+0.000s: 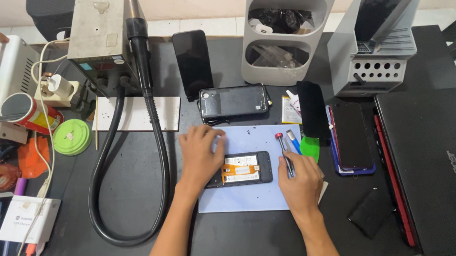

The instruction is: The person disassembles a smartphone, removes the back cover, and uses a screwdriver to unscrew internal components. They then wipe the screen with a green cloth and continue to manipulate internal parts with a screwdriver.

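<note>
Your dark workbench [131, 191] is crowded, but the pale mat [242, 197] at lower centre of the frame gives the opened phone [243, 170] a bare spot to lie flat on. Your left hand [200, 152] rests half-spread, fingers [217, 144] pressing the phone's left end, seemingly to steady it. Your right hand [300, 181] is curled around a thin tool [286, 153] just beside its right end.
</note>
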A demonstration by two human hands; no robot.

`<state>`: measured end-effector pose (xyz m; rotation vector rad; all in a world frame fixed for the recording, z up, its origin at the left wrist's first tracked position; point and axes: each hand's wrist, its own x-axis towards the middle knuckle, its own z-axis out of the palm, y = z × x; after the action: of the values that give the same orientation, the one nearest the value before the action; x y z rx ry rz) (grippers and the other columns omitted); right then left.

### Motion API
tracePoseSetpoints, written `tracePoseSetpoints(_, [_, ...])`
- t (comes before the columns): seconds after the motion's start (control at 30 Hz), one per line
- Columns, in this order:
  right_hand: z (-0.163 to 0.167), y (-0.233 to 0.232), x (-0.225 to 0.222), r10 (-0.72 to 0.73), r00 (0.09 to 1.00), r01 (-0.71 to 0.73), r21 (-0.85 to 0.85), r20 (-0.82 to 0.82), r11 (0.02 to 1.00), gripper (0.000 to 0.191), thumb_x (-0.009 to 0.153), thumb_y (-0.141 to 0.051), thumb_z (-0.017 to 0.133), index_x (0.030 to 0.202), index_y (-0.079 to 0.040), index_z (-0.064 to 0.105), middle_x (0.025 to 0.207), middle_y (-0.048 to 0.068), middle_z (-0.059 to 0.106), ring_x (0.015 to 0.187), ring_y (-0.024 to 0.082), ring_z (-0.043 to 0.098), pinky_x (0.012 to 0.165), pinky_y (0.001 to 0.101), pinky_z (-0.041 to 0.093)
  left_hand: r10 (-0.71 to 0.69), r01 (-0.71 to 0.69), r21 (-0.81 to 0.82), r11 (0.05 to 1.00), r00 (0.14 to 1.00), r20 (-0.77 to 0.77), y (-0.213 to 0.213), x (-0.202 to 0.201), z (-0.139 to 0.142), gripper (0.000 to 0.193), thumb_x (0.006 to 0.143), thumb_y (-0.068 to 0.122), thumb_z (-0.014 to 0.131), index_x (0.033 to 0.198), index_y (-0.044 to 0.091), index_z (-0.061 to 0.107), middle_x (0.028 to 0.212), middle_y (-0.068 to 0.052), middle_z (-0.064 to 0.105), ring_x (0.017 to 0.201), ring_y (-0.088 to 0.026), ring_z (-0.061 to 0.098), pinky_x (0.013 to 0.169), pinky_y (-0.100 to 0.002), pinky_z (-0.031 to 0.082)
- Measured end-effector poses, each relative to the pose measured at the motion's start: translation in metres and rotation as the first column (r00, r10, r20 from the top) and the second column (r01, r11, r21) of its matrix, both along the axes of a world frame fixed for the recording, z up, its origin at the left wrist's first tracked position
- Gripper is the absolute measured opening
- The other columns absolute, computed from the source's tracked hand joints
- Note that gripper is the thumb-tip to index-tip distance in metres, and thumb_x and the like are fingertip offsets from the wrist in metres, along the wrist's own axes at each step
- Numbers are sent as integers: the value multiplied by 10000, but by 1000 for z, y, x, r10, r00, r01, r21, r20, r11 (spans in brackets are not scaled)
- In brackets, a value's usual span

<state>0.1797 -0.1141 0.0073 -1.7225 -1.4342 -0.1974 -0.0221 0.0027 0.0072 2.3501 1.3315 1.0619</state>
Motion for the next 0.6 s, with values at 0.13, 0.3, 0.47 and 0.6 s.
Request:
tracePoseSetpoints(0.13, [-1, 0, -1, -35, 999, 35, -24, 28, 999, 151, 825, -64, 789, 963, -32, 735, 895, 92, 727, 811, 297, 659, 725, 406, 523, -260, 260, -80, 962, 966, 9, -14, 11, 11, 378, 768, 357, 810, 1059, 119, 767, 1090, -43, 693, 1079, -250, 590, 878, -449, 354])
tracePoseSetpoints(0.3, [-2, -2, -3, -76, 995, 82, -83, 70, 993, 183, 828, -90, 787, 1007, -66, 754, 925, 67, 698, 897, 281, 652, 763, 420, 513, -362, 322, -254, 912, 923, -130, -28, 22, 21, 703, 637, 499, 883, 1187, 87, 734, 1127, -85, 652, 1076, -265, 567, 874, -460, 358])
tracePoseSetpoints(0.47, [-5, -1, -4, -108, 992, 115, -122, 63, 986, 167, 820, -108, 788, 986, -114, 773, 968, 58, 672, 943, 282, 638, 769, 432, 495, -342, 302, -270, 914, 932, -116, -29, 24, 21, 707, 610, 489, 903, 1166, 86, 736, 1129, -114, 645, 1090, -291, 557, 881, -464, 363])
tracePoseSetpoints(0.6, [-8, -3, 0, -97, 995, 95, -79, -20, 992, 168, 858, -110, 774, 1023, -86, 754, 989, 94, 646, 954, 293, 628, 791, 413, 500, -337, 289, -349, 892, 938, -86, -30, 28, 19, 696, 581, 447, 924, 1125, 61, 726, 1077, -118, 634, 1070, -316, 549, 891, -464, 362])
